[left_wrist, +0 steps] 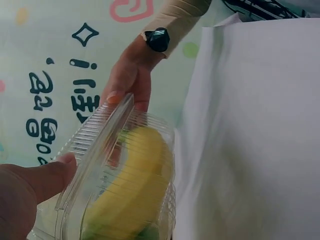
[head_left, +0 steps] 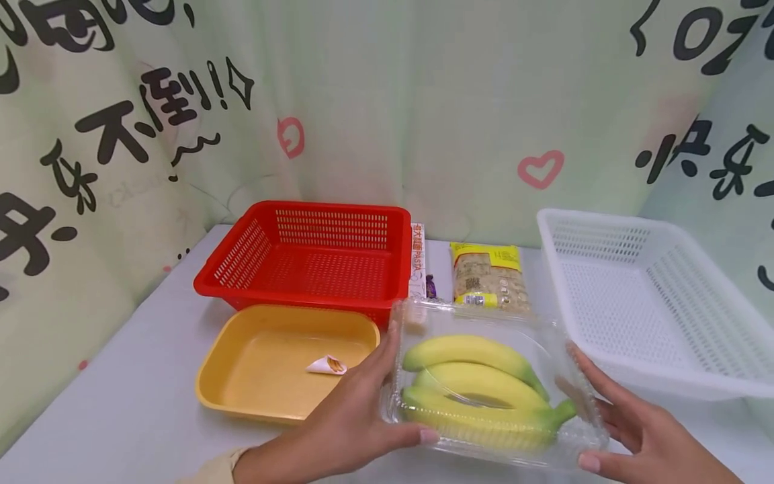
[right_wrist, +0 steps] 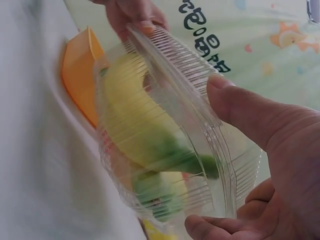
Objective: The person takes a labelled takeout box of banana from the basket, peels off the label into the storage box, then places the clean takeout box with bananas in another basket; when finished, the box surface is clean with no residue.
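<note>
A clear plastic clamshell box (head_left: 492, 386) holds three yellow bananas (head_left: 478, 383) with green tips. My left hand (head_left: 393, 396) grips its left side, fingers along the edge and thumb at the front rim. At the right side my right hand (head_left: 583, 417) holds it the same way. The box seems to hang slightly above the white table (head_left: 139, 403), lid closed. In the left wrist view my thumb (left_wrist: 50, 175) presses the ribbed rim of the box (left_wrist: 100, 150). The right wrist view shows my thumb (right_wrist: 245, 107) on the lid and the bananas (right_wrist: 140, 125) inside.
A yellow tray (head_left: 266, 396) with a small wrapper (head_left: 327, 365) lies left of the box. Behind it stands a red basket (head_left: 308, 259). A white basket (head_left: 653, 302) sits at the right. A pasta carton (head_left: 417, 259) and a noodle packet (head_left: 488, 275) lie at the back.
</note>
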Tool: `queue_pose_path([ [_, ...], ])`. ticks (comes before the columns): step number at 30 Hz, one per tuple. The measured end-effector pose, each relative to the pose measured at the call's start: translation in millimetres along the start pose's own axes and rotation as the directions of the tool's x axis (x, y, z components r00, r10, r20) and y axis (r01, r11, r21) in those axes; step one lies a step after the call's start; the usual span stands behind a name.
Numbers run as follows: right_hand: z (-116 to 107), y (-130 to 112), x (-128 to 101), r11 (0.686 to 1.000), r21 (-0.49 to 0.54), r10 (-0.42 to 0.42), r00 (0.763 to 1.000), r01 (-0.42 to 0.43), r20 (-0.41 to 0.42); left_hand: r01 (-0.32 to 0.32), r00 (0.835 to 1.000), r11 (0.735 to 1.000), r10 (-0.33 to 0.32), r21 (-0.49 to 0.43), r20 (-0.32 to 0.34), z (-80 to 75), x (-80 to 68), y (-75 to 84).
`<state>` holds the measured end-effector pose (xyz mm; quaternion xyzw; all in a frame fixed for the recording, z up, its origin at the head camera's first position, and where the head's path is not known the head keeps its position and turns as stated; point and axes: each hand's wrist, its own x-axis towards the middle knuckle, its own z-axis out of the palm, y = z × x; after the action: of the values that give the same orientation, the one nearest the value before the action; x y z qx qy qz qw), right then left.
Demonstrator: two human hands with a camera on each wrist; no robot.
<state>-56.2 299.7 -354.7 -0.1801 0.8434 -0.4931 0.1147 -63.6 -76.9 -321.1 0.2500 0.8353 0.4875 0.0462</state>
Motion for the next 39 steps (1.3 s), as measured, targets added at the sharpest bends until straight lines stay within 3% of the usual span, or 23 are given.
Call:
queue_pose_path([
  [8,-4.6,-24.9,12.2,1.000,0.002,-0.030,0.999,0.030,-0.023,-0.059,0.998,0.998,0.059,0.000,0.006,-14.8,14.8,7.6],
  [12,-8.5,-41.2,21.8,0.998,-0.037,-0.059,0.997,0.057,-0.054,-0.036,0.999,0.999,0.036,-0.003,0.003,-25.9,24.6,10.1],
  [16,-10.1,-54.6,35.1,0.993,-0.053,-0.105,0.993,0.102,-0.062,-0.014,1.000,0.997,0.015,-0.072,0.006,-38.7,34.9,9.5],
  [21,-12.1,-65.7,53.1,0.993,-0.068,-0.099,0.993,0.094,-0.070,-0.095,0.996,0.987,0.094,-0.130,-0.012,-52.4,45.8,2.6],
  [25,-9.3,-80.0,67.6,0.991,-0.093,-0.102,0.991,0.094,-0.086,-0.132,0.991,0.986,0.129,-0.101,-0.038,-65.2,50.8,-4.0],
  [30,-2.7,-95.4,88.7,0.991,-0.098,-0.099,0.990,0.090,-0.099,-0.103,0.994,0.993,0.101,-0.064,-0.034,-86.0,57.5,-10.7],
  [39,6.5,-108.6,146.6,0.991,0.045,-0.127,0.991,0.129,-0.046,-0.063,0.996,0.998,0.062,-0.005,-0.064,-133.4,70.4,-27.8],
])
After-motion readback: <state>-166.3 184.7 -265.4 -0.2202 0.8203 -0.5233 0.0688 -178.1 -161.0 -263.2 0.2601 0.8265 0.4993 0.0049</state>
